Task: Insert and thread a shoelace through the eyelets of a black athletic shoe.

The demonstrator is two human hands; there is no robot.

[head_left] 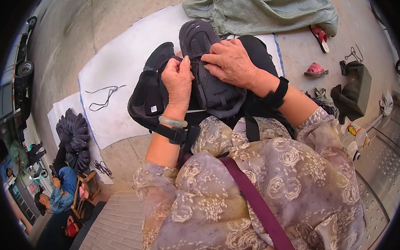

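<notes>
Hand-stitching step on dark shoe upper, resting on lap at frame centre, toe toward 12 o'clock. Left hand pinched shut on thin thread at 9 o'clock of mesh panel. Right hand spread flat, pressing upper at 3 o'clock. Next move likely calls for steady pull, upper kept firmly pinned.

Left hand pinches a thin dark thread at the edge of a dark grey shoe upper held on the lap; right hand presses flat on the mesh top just beside it. White sheet on the concrete beneath carries loose black laces. Stack of dark uppers lies lower left; two red sandals sit upper right near green cloth.
</notes>
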